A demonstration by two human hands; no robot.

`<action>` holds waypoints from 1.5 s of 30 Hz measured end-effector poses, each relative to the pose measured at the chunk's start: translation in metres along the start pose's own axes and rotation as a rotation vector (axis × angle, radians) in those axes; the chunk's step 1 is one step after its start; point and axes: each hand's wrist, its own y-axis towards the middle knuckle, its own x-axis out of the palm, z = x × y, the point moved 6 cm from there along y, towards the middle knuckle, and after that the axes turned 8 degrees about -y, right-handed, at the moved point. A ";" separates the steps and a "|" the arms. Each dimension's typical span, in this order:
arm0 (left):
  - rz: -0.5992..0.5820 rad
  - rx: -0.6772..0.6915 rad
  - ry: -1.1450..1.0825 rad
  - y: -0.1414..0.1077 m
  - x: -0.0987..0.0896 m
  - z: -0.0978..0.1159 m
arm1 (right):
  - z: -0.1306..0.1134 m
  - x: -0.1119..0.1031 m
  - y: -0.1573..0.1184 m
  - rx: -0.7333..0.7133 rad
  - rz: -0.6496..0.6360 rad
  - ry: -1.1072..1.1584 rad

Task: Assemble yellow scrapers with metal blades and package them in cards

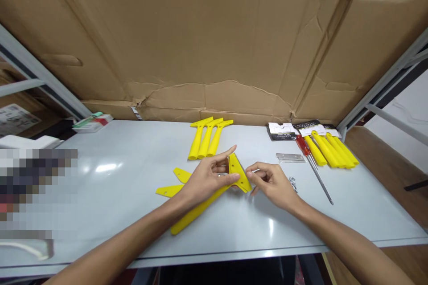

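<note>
My left hand is closed around the neck of a yellow scraper, its flat triangular head turned up and its long handle slanting down toward the table's front. Two holes show in the head. My right hand has thumb and forefinger pinched at the head's right edge; whatever lies between the fingertips is too small to make out. Two loose yellow head plates lie on the table behind my left wrist. Small screws are scattered just beyond my right hand, and thin metal blades rest farther back.
Several yellow scraper handles lie at the right beside red-handled screwdrivers and black-and-white packaging cards. Three T-shaped yellow scrapers stand in a row at the back. Tall cardboard walls off the rear; metal posts flank the grey table.
</note>
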 end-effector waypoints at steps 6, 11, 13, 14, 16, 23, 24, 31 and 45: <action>-0.011 -0.011 0.054 -0.002 0.002 0.002 | -0.013 -0.006 -0.001 -0.103 0.000 -0.223; -0.042 0.010 0.145 -0.001 0.006 0.002 | -0.011 -0.004 -0.003 -0.032 -0.040 -0.118; -0.073 0.033 0.176 -0.002 0.007 0.004 | -0.011 -0.004 -0.003 -0.021 -0.047 -0.104; -0.088 0.039 0.183 -0.002 0.008 0.004 | -0.012 -0.005 -0.003 -0.025 -0.047 -0.107; -0.118 0.038 0.186 -0.004 0.009 0.005 | -0.013 -0.006 -0.003 -0.041 -0.048 -0.122; -0.140 0.032 0.205 -0.006 0.012 0.008 | -0.015 -0.008 -0.001 -0.081 -0.042 -0.170; -0.141 0.030 0.206 -0.006 0.012 0.008 | -0.014 -0.008 -0.001 -0.075 -0.052 -0.171; -0.064 0.024 0.233 -0.004 0.006 0.005 | -0.015 -0.008 -0.002 -0.100 -0.041 -0.184; -0.180 0.057 0.185 -0.007 0.014 0.016 | -0.010 0.000 -0.002 -0.064 -0.041 0.007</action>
